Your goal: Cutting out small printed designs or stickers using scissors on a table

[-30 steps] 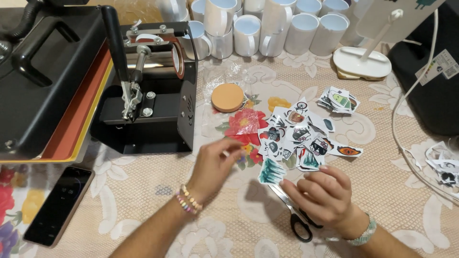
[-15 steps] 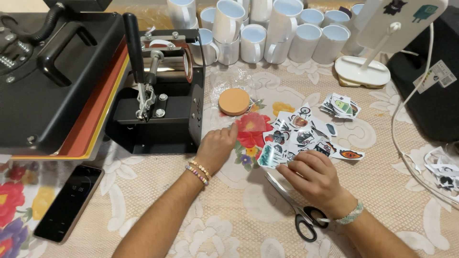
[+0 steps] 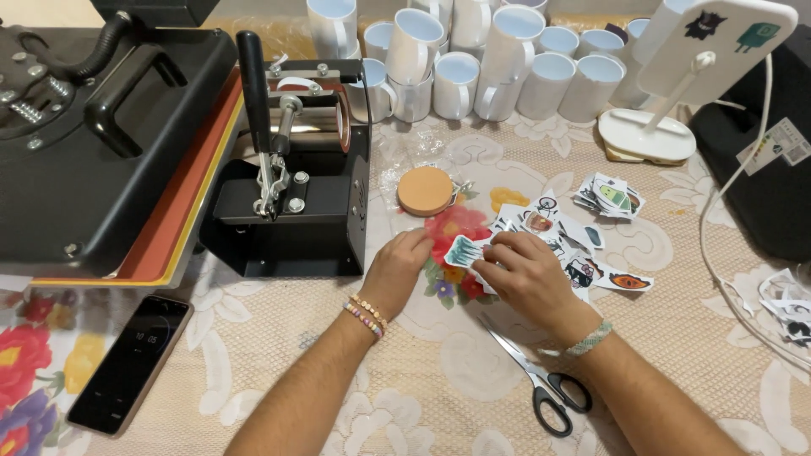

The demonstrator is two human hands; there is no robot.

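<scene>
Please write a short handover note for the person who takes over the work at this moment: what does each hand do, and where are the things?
Left hand: rests on the table, fingers at the left edge of a teal cut-out sticker.
Right hand: holds that sticker's right side, over the pile of cut-out stickers.
Scissors lie shut near the right wrist.
Mug press and white mugs stand behind.
Done: many stickers are cut out.
Left: no mug in view shows a sticker.

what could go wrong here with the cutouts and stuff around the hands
1. The right hand rests on the loose cutout pile, so a sweep may scatter or crease pieces.
2. The scissors lie just under the right forearm and could be bumped.
3. The cable runs beside the pile and could snag cutouts.
</scene>
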